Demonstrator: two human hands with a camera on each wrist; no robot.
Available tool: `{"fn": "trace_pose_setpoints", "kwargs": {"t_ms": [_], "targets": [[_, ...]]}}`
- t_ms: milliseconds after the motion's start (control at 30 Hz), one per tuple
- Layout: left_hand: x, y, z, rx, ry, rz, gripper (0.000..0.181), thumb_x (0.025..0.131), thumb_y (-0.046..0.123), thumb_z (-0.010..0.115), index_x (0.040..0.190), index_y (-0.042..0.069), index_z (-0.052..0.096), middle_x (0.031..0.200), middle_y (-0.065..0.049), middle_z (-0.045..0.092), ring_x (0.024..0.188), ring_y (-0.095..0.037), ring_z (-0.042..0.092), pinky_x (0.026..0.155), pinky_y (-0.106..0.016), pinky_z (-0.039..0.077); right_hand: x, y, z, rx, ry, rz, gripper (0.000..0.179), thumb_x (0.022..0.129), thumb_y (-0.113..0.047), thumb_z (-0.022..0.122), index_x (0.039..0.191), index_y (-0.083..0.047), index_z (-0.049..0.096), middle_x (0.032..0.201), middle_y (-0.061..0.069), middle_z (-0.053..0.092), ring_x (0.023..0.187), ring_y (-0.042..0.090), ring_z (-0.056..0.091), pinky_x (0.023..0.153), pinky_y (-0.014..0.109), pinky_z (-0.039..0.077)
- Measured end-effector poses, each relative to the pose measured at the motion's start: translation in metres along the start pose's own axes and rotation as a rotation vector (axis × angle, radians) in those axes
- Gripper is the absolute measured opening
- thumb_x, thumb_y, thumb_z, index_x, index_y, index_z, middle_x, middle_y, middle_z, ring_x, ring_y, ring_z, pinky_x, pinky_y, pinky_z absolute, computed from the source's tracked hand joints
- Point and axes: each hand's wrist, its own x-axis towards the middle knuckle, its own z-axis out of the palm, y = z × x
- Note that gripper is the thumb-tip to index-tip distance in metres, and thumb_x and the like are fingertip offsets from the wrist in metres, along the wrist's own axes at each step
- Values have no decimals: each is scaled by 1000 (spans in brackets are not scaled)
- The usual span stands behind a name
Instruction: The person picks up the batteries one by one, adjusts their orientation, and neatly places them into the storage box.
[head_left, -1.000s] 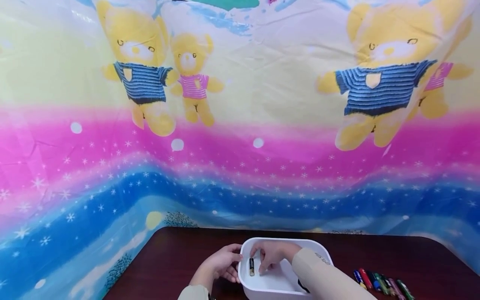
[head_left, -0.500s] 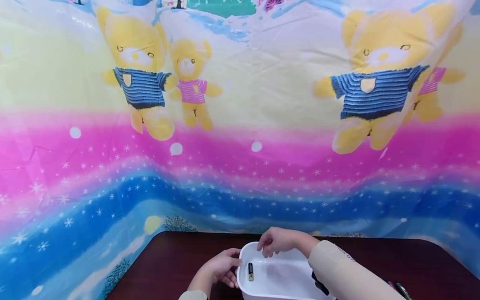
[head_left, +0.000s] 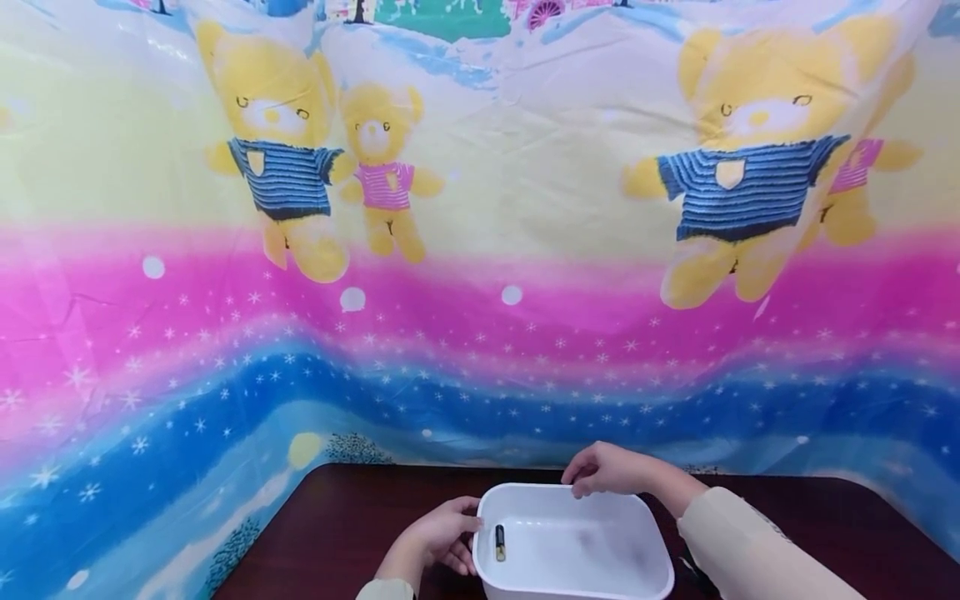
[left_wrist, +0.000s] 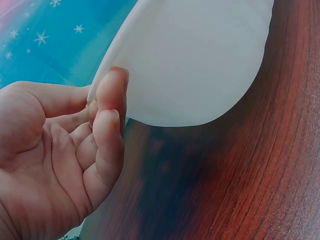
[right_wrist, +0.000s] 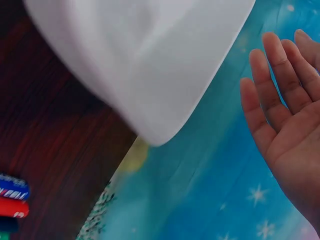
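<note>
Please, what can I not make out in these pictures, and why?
Head view: any print on the battery in the tub is too small to read.
Head view: the tub's lower outside is cut off by the bottom edge.
Left wrist view: the tub's wall hides its inside.
Right wrist view: the left edge cuts off the red battery.

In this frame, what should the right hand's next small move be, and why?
Probably reach toward the coloured cylinders on the table: the right hand looks empty, the left hand grips the white bin, and just one battery shows inside.
</note>
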Motion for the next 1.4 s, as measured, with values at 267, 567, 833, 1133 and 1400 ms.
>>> {"fn": "trace_pose_setpoints", "kwargs": {"t_ms": [267,567,833,1133,1400], "targets": [[4,1,0,12,11,-3,38,93,11,49,130,3,43,69,-16,57,43,-16,56,40,-24,49,-22,18,-18,36,22,-20,22,85,-16,66,105,-5,66,94,11,66,85,20,61,78,48,51],[5,4,2,24,18,-14,40,93,11,49,131,2,43,69,-16,58,43,-15,56,40,-25,50,-39,32,-28,30,61,-13,23,87,-18,64,107,-6,65,97,12,65,89,26,61,79,48,52],[7,1,0,31,26,-15,40,94,12,49,132,3,43,67,-15,57,42,-15,56,40,-25,50,-51,43,-36,18,81,12,25,87,-18,65,107,-5,64,101,12,63,90,27,61,76,45,54],[5,0,0,25,22,-16,40,94,12,49,132,2,41,67,-15,57,42,-15,56,40,-25,50,-68,62,-40,29,59,9,25,88,-15,64,107,1,62,103,13,62,93,28,59,79,46,52],[3,-1,-1,15,18,-27,43,94,14,50,134,2,40,72,-17,57,43,-15,56,42,-25,51,-79,68,-45,5,79,-5,27,87,-22,64,107,-4,63,107,14,61,95,29,58,77,44,53]]}}
